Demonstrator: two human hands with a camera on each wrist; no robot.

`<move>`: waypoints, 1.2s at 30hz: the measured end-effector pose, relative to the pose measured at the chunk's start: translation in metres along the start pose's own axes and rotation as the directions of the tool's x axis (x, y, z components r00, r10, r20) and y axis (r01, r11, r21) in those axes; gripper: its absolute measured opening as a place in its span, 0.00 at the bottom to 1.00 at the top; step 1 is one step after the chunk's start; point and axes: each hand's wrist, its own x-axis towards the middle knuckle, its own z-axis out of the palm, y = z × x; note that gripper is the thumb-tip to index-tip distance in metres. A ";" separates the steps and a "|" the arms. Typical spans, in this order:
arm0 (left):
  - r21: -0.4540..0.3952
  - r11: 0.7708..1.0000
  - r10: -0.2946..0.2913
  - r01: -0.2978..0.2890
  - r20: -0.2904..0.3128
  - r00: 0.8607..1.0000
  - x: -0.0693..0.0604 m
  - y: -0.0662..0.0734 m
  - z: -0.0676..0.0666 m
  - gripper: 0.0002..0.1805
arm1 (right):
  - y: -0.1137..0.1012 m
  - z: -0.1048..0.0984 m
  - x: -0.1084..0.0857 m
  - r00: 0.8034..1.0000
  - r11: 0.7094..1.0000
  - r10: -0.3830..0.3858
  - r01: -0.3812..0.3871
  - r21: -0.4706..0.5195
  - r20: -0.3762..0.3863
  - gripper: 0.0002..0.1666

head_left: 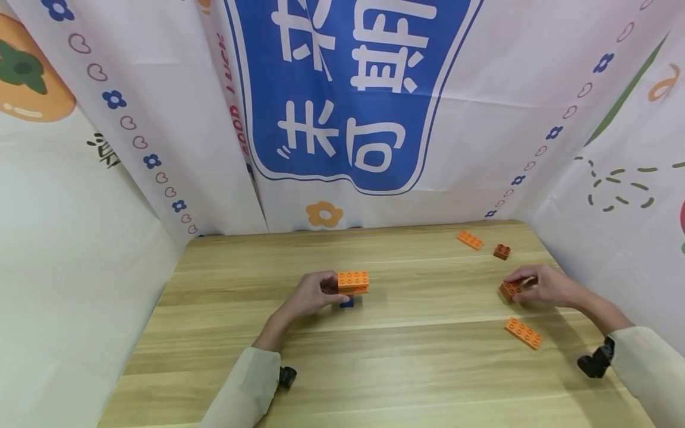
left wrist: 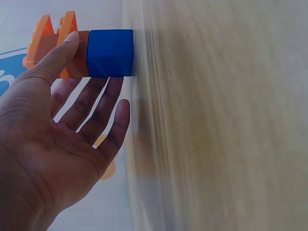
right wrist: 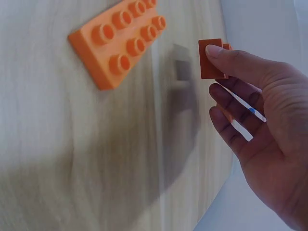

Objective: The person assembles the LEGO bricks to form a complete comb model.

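Observation:
My left hand pinches a small tower of toy building bricks between thumb and fingers. At its bottom is a blue brick, with brown bricks and two orange plates layered above. Whether the tower touches the table, I cannot tell. Over on the right, my right hand pinches a studded brown brick with the thumb on one side. That brick's shadow falls apart from it on the wood. An orange plate with two rows of studs lies just in front of this hand.
Farther back on the wooden table lie another orange plate and a small brown brick. White printed cloth hangs behind the table's back edge and along both sides.

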 end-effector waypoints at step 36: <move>-0.007 1.000 -0.003 0.003 0.004 1.000 0.001 -0.001 0.000 0.13 | -0.092 0.014 0.073 0.982 0.988 -0.151 0.151 0.015 0.110 0.19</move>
